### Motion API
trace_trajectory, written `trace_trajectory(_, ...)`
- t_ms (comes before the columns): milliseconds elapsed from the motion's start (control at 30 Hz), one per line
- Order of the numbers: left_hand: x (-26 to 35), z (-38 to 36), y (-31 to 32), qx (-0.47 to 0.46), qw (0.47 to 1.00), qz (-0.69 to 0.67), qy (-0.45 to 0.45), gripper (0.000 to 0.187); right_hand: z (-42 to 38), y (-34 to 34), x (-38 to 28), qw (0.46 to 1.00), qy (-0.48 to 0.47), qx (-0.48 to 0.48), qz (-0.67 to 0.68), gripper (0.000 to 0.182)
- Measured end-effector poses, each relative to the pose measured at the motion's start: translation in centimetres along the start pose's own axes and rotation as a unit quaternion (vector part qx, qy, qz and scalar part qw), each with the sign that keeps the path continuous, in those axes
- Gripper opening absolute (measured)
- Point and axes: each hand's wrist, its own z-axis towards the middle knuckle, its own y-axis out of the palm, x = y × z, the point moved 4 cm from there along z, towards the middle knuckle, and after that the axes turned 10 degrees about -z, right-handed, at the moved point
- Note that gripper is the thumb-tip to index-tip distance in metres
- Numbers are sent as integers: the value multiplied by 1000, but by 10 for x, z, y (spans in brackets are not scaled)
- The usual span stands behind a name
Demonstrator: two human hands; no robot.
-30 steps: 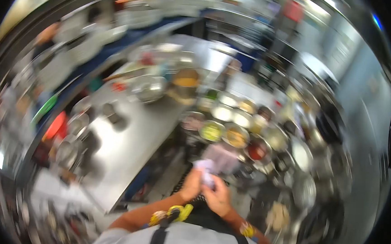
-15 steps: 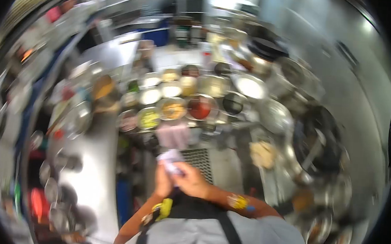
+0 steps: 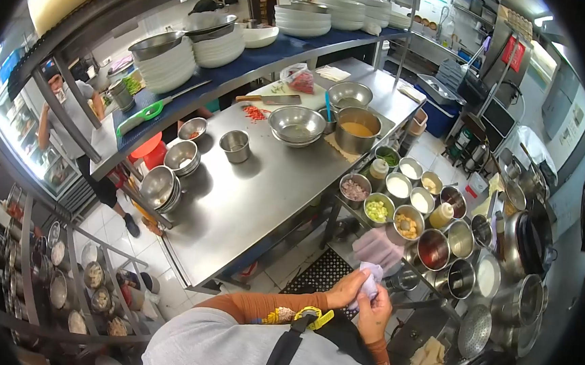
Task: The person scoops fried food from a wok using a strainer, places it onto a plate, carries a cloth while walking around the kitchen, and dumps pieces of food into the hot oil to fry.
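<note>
A crumpled pale lilac cloth [image 3: 370, 275] is bunched between both of my hands in front of my body. My left hand [image 3: 347, 288] wraps around it from the left, and the fingers of my right hand [image 3: 373, 313] close on it from the right. Just beyond my hands, a pink cloth [image 3: 376, 248] hangs at the front edge of the ingredient stand. Metal tubs stand close behind it, with chopped light green pieces [image 3: 377, 210], orange-yellow pieces [image 3: 406, 224] and a red sauce [image 3: 433, 250].
On the steel table [image 3: 236, 212] to the left are a cleaver [image 3: 278, 100], steel bowls [image 3: 296, 125] and a pot of orange liquid [image 3: 357, 129]. An overhead shelf [image 3: 247, 54] carries stacked white bowls. A person [image 3: 73, 113] stands at far left. A skimmer [image 3: 475, 331] lies right.
My view has swung left, bringing the steel table and overhead shelf into the middle. The blur is gone. Both hands still hold the lilac cloth.
</note>
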Motion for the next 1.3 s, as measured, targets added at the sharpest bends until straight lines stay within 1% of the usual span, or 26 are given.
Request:
trace_trajectory(33,0,0,-1,0,999,-27,-23,51,-1,1,-1,1000,-5,-3,2,35)
trace_trajectory(133,20,-4,-5,21,1000,-4,-2,50,4,10,-1,1000,-26,-7,-8,34)
trace_trajectory(167,28,-7,-8,10,998,68,-3,50,6,10,4,999,-35,-5,-24,33)
trace_trajectory(200,10,-4,-9,48,998,41,7,50,5,5,7,998,-41,8,-43,32)
trace_trajectory(233,-16,-1,-14,55,997,-5,-51,50,5,3,5,997,-42,4,-70,30)
trace_trajectory(267,-4,-2,-8,50,994,-82,-57,50,6,1,2,994,-38,7,-99,29)
trace_trajectory(300,-15,1,-14,45,998,6,-34,51,4,-1,7,994,-38,24,-97,29)
trace_trajectory(333,-11,-2,-12,28,994,-77,-73,50,2,0,7,994,-39,43,-95,29)
trace_trajectory(367,4,-5,-2,51,976,-190,-92,50,-1,0,3,991,-25,35,-129,31)
trace_trajectory(400,12,-7,2,45,978,-189,-79,51,-2,-1,0,987,-10,24,-159,33)
trace_trajectory(500,-10,2,-2,-6,966,-238,-99,54,-7,-7,-13,987,-20,62,-144,36)
trace_trajectory(600,-22,7,10,-50,929,-314,-189,55,-17,-24,-17,981,-20,116,-157,37)
trace_trajectory(700,-14,13,46,-81,926,-290,-226,53,-40,-48,-29,970,-18,197,-139,33)
trace_trajectory(733,-10,14,55,-119,913,-285,-266,49,-49,-55,-30,966,-21,224,-130,32)
trace_trajectory(833,-27,28,70,-219,913,-177,-294,46,-76,-71,-23,939,-22,326,-106,29)
trace_trajectory(867,-32,31,76,-263,907,-153,-292,44,-86,-76,-23,939,-26,342,-37,27)
trace_trajectory(900,-49,43,78,-288,902,-71,-315,42,-94,-82,-17,909,-46,404,-96,27)
trace_trajectory(933,-65,53,84,-320,889,-33,-325,39,-102,-86,-7,873,-54,459,-154,26)
trace_trajectory(967,-81,62,91,-354,875,4,-331,37,-112,-86,-3,865,-37,480,-140,27)
trace_trajectory(1000,-94,64,100,-391,858,-11,-334,35,-123,-85,2,858,-24,498,-124,28)
trace_trajectory(1033,-122,79,103,-413,843,35,-342,34,-129,-82,18,826,-16,550,-124,28)
trace_trajectory(1100,-124,64,135,-607,758,95,-218,33,-153,-65,20,772,-3,631,-80,27)
trace_trajectory(1133,-103,42,155,-603,736,96,-294,32,-161,-53,20,750,-2,658,-60,26)
trace_trajectory(1167,-81,19,174,-591,712,101,-366,31,-157,-51,22,716,-11,693,-86,27)
trace_trajectory(1267,-87,-17,191,-621,646,86,-436,32,-166,-24,22,693,54,714,-84,29)
trace_trajectory(1300,-90,-28,192,-633,624,83,-450,32,-166,-20,28,651,30,750,-116,31)
